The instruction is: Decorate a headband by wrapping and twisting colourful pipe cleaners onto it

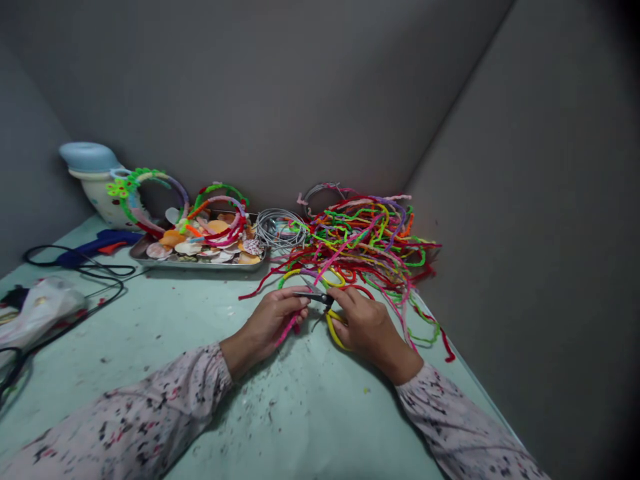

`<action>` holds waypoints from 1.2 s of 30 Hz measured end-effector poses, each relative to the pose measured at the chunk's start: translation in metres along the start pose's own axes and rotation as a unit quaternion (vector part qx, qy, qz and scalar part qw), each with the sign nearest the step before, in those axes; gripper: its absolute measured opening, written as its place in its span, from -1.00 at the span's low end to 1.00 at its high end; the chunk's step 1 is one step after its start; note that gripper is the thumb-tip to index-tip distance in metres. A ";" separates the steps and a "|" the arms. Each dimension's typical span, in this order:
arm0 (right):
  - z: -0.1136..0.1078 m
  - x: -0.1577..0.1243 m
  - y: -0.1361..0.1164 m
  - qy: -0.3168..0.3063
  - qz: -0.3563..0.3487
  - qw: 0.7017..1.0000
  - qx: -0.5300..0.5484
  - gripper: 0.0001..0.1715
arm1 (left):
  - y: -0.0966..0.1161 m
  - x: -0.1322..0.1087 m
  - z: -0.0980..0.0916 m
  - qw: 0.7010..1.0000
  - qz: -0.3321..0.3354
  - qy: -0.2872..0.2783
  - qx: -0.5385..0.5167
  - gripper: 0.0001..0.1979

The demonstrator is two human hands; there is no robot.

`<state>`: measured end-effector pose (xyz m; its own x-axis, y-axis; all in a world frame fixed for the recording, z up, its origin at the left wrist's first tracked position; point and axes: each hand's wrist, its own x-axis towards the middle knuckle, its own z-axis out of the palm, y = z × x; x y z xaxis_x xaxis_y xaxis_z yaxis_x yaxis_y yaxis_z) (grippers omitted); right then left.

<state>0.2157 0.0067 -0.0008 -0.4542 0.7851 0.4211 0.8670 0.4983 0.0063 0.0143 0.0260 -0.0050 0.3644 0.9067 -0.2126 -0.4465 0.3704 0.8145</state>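
Observation:
Near the middle of the pale green table, my left hand [273,319] is closed on a bright pink fuzzy stem [287,331], whose lower end hangs below the fingers. My right hand [367,327] grips scissors [334,323] with yellow handles. Their dark blades are parted and point left, with the tips at my left fingers. Whether the blades touch the stem is too small to tell. Just behind both hands lies a large tangled heap of colourful fuzzy stems [370,233], some of them reaching down past my right hand.
A metal tray [205,265] of shells stands at the back left with decorated hoops on it. Beside it are a coil of grey wire [281,229] and a blue-lidded container [95,180]. A black cable [107,297] and a plastic bag [43,307] lie at left. Grey walls enclose the back and right.

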 end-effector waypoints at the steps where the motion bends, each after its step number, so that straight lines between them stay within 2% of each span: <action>1: 0.000 0.000 0.000 -0.002 0.001 1.000 0.000 -0.48 | 0.000 0.000 0.000 1.000 -0.001 0.000 0.002 -0.74; 16: -0.002 0.000 -0.002 -0.029 0.009 0.999 0.033 -0.52 | 0.005 -0.004 0.010 0.999 0.001 0.041 0.019 -0.79; 36: -0.005 0.001 0.002 -0.053 0.008 0.997 0.059 -0.52 | 0.004 -0.003 0.008 0.998 0.011 0.038 0.042 -0.86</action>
<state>0.2180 0.0066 0.0042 -0.4647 0.8246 0.3227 0.8471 0.5201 -0.1093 0.0177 0.0233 0.0032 0.2913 0.9281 -0.2318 -0.3821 0.3350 0.8612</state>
